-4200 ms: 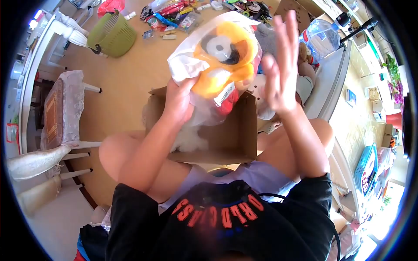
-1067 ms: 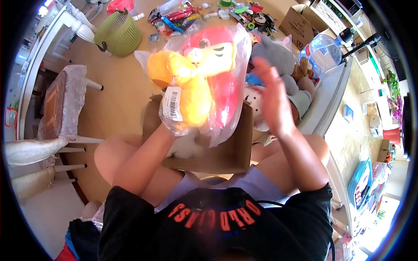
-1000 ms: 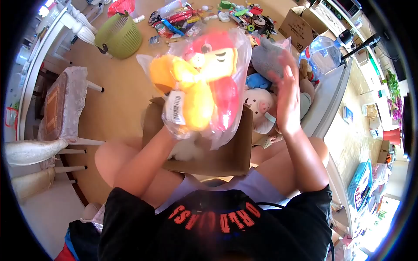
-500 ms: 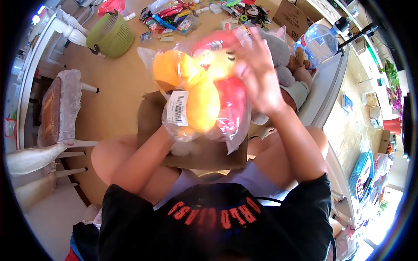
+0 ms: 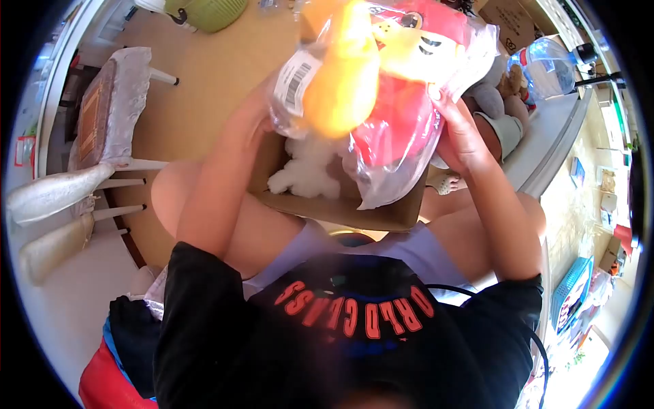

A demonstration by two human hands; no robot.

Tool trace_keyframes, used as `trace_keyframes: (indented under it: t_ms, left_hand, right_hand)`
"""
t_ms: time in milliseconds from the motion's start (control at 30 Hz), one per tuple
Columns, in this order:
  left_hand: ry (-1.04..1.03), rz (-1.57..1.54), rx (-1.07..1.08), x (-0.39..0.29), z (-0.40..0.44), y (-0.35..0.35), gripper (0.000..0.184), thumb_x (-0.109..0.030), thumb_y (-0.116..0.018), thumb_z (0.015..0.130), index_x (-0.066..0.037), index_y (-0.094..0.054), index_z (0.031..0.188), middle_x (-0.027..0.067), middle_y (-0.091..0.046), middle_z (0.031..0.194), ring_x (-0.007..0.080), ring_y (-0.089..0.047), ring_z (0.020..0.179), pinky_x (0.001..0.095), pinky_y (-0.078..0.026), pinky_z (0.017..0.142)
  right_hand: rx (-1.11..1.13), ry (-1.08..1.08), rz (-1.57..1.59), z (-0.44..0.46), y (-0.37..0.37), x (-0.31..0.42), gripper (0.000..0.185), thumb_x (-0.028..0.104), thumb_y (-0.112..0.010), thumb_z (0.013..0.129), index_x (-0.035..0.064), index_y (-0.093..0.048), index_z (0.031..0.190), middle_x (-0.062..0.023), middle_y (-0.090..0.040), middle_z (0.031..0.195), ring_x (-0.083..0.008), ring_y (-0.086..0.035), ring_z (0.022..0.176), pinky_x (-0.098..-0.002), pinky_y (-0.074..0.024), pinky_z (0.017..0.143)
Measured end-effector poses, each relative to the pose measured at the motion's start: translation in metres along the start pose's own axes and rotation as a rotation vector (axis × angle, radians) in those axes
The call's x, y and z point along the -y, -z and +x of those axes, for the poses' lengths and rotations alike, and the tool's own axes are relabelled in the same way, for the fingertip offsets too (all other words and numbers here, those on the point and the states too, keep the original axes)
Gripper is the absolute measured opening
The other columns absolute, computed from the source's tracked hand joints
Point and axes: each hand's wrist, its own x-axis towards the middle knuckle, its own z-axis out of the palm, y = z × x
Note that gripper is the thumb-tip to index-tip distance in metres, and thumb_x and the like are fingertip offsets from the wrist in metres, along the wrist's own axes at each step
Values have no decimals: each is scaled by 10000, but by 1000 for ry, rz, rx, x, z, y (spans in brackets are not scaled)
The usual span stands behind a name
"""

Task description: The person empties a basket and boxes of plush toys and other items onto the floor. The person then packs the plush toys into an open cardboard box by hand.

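A yellow-orange plush toy (image 5: 343,88) in clear plastic, with a white barcode label (image 5: 298,83), is held up over an open cardboard box (image 5: 392,217). Beside it is a red plush toy (image 5: 390,136) with a pale yellow face, also bagged in clear plastic. My left hand (image 5: 264,112) supports the yellow toy from the left, its fingers mostly hidden behind the bag. My right hand (image 5: 460,133) grips the red toy's bag at its right edge, thumb in front. Inside the box lies a fluffy white item (image 5: 306,170).
The box stands between my bent legs. A chair with a cloth cover (image 5: 126,102) is at the left, and a green basket (image 5: 211,10) at the top left. Grey plush toys (image 5: 487,99) and a large clear water bottle (image 5: 548,68) are at the right.
Both bagged toys have moved up and away from me, showing the white item in the box. My right hand has come down from the red toy's top to its side. The view has shifted.
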Motion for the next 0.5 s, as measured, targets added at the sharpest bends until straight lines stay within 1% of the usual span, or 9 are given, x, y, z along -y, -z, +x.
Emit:
trace_keyframes:
  t_ms: [100,133,167,233,267,300,367,467,500]
  left_hand:
    - [67,155,-22,-1,-2,14,530,-164,-651,931,-30,-470,1411,122,-598,1313,223,-593,1183,389,-482,1020]
    - [44,190,-29,6,-3,16,469,-85,-671,904,-1,-532,1344,106,-658,1205,186,-640,1080,343,-521,949]
    - [34,200,0,17,-4,17,473,-77,-680,897,1,-535,1340,104,-655,1211,184,-636,1089,343,-519,951]
    - [14,220,55,49,-7,15,480,-61,-697,883,4,-541,1332,99,-651,1222,181,-628,1106,343,-514,957]
    - [30,56,23,69,-10,3,516,-22,-722,846,8,-541,1328,90,-644,1236,183,-622,1118,340,-506,969]
    - [13,42,6,98,-10,1,521,-147,-698,900,-12,-505,1364,101,-607,1309,193,-607,1163,355,-514,990]
    - [219,-179,46,133,-12,-1,528,-269,-654,938,-31,-491,1380,116,-603,1311,228,-605,1179,385,-505,1003]
    - [401,-474,282,153,-5,22,536,-369,-569,980,-68,-461,1410,122,-584,1314,237,-597,1186,397,-487,1019]
    - [382,-529,240,157,1,22,563,-415,-574,968,-73,-467,1403,124,-588,1302,242,-597,1185,404,-486,1020]
  right_hand:
    - [-53,-38,-141,1,15,-21,694,326,-704,881,-27,-418,1407,-115,-550,1359,-213,-535,1239,-360,-412,1073]
    - [27,-67,-309,2,12,-17,771,316,-750,827,0,-390,1431,-99,-531,1376,-196,-524,1244,-374,-416,1065]
    - [42,-29,-424,2,12,-22,727,230,-782,803,-19,-439,1394,-93,-575,1326,-175,-550,1197,-361,-433,1045]
    - [137,-124,-576,-7,12,-29,666,145,-795,791,-17,-486,1359,-79,-615,1278,-161,-569,1165,-351,-441,1032]
    - [143,-31,-637,-10,14,-43,637,93,-791,789,-2,-503,1348,-61,-627,1264,-154,-579,1152,-346,-451,1018]
    - [158,-3,-648,-15,13,-48,651,113,-802,781,11,-503,1350,-54,-623,1274,-157,-578,1155,-344,-455,1013]
    - [153,-257,-641,-16,29,-64,669,124,-810,740,3,-516,1329,-87,-623,1255,-169,-582,1148,-336,-455,1013]
    - [40,-477,-417,-15,37,-82,668,123,-755,777,8,-473,1372,-112,-584,1305,-188,-557,1199,-334,-443,1027]
    - [-45,-432,-393,-14,42,-98,637,124,-721,800,11,-473,1376,-102,-591,1294,-188,-563,1190,-337,-451,1020]
